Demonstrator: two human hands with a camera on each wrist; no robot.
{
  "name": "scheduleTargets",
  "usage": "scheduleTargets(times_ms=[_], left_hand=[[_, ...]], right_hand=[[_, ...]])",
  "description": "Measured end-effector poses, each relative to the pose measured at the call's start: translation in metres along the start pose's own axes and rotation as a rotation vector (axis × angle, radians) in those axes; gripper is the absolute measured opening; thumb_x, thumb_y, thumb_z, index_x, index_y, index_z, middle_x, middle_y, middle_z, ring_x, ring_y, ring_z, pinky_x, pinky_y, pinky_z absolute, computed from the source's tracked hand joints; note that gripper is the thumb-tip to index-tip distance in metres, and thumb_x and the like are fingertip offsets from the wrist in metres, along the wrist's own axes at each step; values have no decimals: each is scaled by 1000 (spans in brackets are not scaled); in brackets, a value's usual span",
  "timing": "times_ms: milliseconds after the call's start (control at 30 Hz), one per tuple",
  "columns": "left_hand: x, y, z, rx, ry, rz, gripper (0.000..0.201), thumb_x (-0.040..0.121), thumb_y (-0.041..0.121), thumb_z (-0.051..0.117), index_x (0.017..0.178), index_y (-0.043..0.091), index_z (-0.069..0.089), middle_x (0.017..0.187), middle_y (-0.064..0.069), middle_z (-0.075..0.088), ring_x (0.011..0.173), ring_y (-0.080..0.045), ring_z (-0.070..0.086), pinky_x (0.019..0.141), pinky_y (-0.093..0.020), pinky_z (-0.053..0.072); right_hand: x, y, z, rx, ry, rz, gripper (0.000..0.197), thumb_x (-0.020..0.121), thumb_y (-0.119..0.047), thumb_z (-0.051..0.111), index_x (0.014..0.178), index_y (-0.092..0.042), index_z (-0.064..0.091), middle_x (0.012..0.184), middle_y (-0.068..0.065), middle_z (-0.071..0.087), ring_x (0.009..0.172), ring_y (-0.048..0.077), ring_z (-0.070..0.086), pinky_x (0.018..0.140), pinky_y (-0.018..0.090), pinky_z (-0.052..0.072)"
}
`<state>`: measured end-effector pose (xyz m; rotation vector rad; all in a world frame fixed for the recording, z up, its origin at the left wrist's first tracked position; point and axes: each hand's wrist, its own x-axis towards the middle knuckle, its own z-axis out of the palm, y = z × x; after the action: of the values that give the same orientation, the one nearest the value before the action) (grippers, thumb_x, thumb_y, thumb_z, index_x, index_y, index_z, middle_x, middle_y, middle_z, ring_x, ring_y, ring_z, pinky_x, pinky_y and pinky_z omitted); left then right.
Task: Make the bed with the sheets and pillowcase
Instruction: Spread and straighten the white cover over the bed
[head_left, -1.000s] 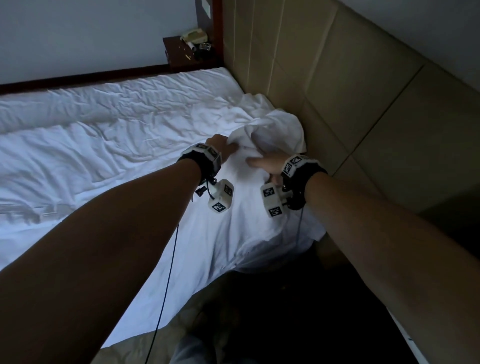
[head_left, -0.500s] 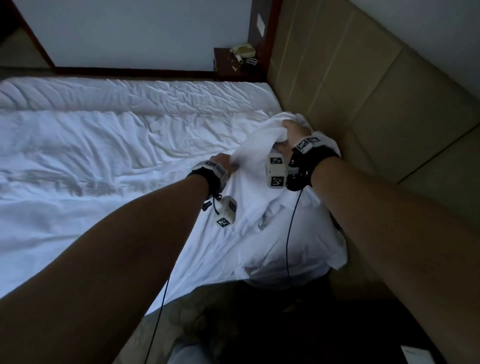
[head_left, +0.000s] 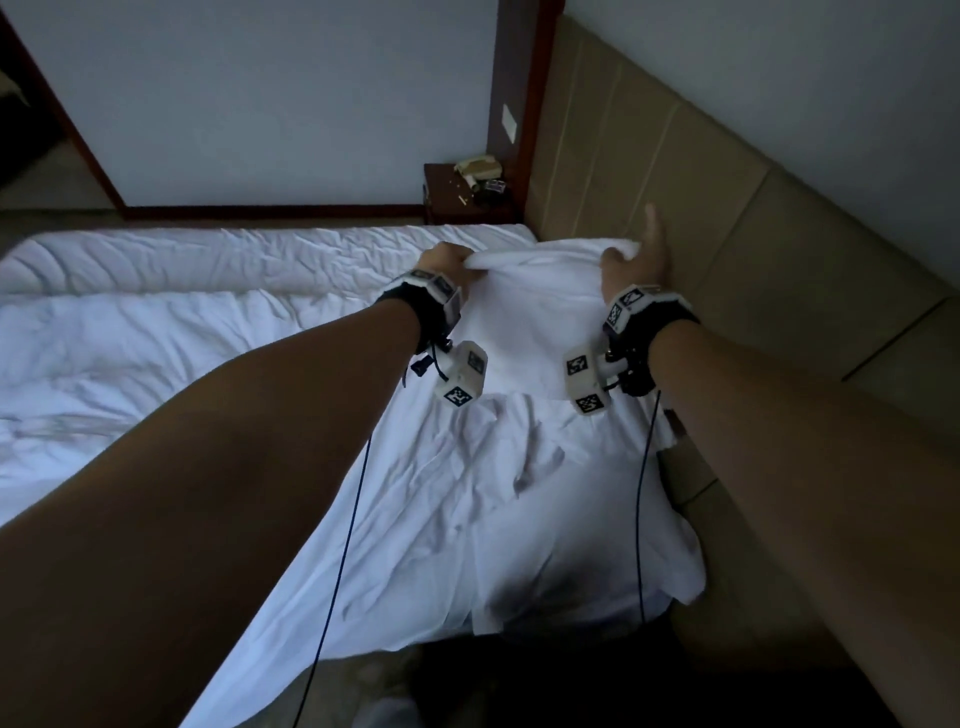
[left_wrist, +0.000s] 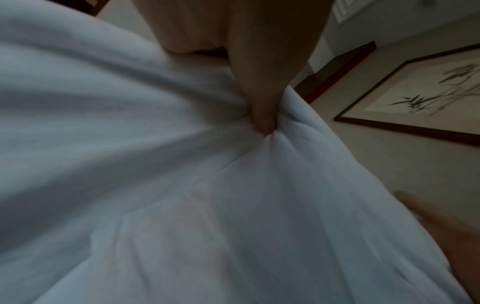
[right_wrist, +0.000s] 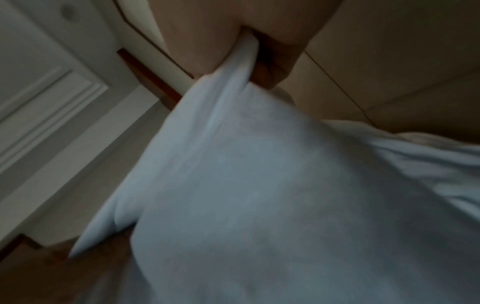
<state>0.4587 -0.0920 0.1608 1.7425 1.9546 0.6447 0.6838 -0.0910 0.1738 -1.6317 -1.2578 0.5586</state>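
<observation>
Both hands have spread apart, stretching the white sheet (head_left: 540, 332) taut above the bed (head_left: 156, 338). Left hand (head_left: 445, 260) grips one corner; right hand (head_left: 636, 262) pinches the other.

This is a bedroom, most likely a hotel room: a wide bed (head_left: 156, 364) covered in rumpled white sheets (head_left: 441, 493) stands against a padded beige headboard (head_left: 727, 234) built of upholstered panels. A dark wooden nightstand (head_left: 452, 202) in the corner carries a corded telephone (head_left: 478, 166), and a framed bamboo ink painting (left_wrist: 428, 92) hangs on the wall
</observation>
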Motion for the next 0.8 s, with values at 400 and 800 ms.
scheduleTargets(times_ms=[400, 800], left_hand=[[156, -26, 46, 393, -246, 163, 41, 104, 28, 37, 135, 6, 51, 139, -18, 51, 128, -34, 47, 100, -35, 37], [202, -133, 128, 566, -566, -118, 31, 95, 35, 45, 103, 12, 65, 106, -13, 64, 92, -31, 63, 87, -43, 54]], right_hand=[[98, 52, 70, -674, -461, -117, 64, 81, -7, 63, 141, -20, 45, 136, 11, 49, 123, 28, 49, 101, 31, 41], [187, 159, 181, -702, -399, 177, 59, 90, -49, 33, 144, -25, 37, 149, 1, 38, 136, 31, 38, 110, 47, 33]])
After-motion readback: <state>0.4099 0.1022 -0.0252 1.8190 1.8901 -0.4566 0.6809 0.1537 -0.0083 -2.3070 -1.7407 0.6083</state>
